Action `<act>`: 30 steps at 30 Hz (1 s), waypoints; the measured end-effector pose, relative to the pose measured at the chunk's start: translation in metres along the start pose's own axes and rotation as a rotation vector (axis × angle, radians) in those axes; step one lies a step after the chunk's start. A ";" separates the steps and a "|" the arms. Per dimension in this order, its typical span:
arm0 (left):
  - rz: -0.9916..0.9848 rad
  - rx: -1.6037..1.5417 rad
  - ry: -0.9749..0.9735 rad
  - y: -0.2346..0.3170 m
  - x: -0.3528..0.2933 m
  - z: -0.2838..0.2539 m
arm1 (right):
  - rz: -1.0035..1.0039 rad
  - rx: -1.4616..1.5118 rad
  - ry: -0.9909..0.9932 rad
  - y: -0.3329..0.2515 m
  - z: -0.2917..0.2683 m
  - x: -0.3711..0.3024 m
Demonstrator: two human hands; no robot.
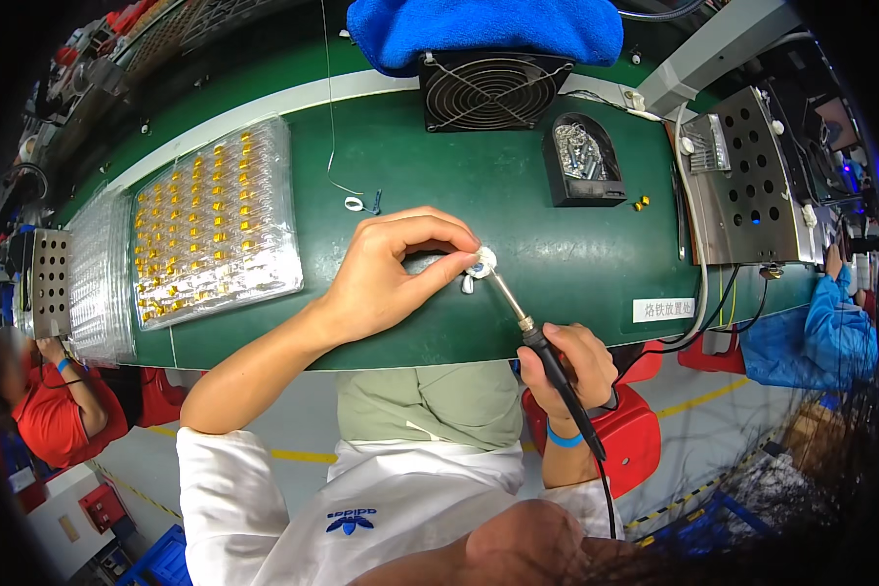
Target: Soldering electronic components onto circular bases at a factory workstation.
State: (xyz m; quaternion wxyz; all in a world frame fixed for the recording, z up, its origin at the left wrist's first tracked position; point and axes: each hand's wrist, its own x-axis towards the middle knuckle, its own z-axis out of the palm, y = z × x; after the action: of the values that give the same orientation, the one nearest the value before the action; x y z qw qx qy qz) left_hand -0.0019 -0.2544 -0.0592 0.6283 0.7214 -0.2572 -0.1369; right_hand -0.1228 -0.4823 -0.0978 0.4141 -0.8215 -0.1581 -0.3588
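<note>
My left hand (pixel 391 273) pinches a small white round part (pixel 484 258) between thumb and index finger, just above the green work table. A small pale loop (pixel 467 284) hangs at the lower side of that part. In my right hand (pixel 586 361) is a soldering iron (pixel 514 305), held by its black handle, with the metal shaft slanting up to the left. Its tip meets the white part or stops very close to it; which one I cannot tell. Further back on the table lies a white ring (pixel 354 204) with a dark blue piece beside it, below a thin hanging wire (pixel 330 156).
At the left lies a clear tray (pixel 285 225) of small yellow parts. A black fan (pixel 488 98) with a blue towel (pixel 488 29) stands at the back. Rightward are a black bin (pixel 588 191) of metal pieces, loose yellow parts (pixel 642 203) and a perforated metal box (pixel 752 176). Co-workers sit either side.
</note>
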 end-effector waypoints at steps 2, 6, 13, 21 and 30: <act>0.000 -0.008 -0.001 0.000 0.000 0.000 | 0.005 0.013 0.006 0.001 0.000 0.000; -0.001 -0.007 0.005 0.002 0.000 0.002 | 0.050 0.067 0.028 -0.001 0.000 0.001; -0.008 -0.034 -0.031 0.004 0.001 0.001 | 0.054 0.053 0.003 -0.003 -0.001 0.003; -0.005 -0.017 -0.033 0.001 0.000 0.001 | 0.089 0.044 -0.045 -0.005 -0.003 0.006; 0.005 -0.001 -0.030 0.001 0.000 0.001 | 0.086 0.052 -0.045 -0.006 -0.001 0.008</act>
State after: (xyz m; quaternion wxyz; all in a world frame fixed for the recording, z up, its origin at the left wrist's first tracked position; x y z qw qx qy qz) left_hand -0.0022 -0.2553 -0.0582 0.6251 0.7183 -0.2683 -0.1461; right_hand -0.1211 -0.4799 -0.0888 0.4468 -0.8243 -0.1411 -0.3177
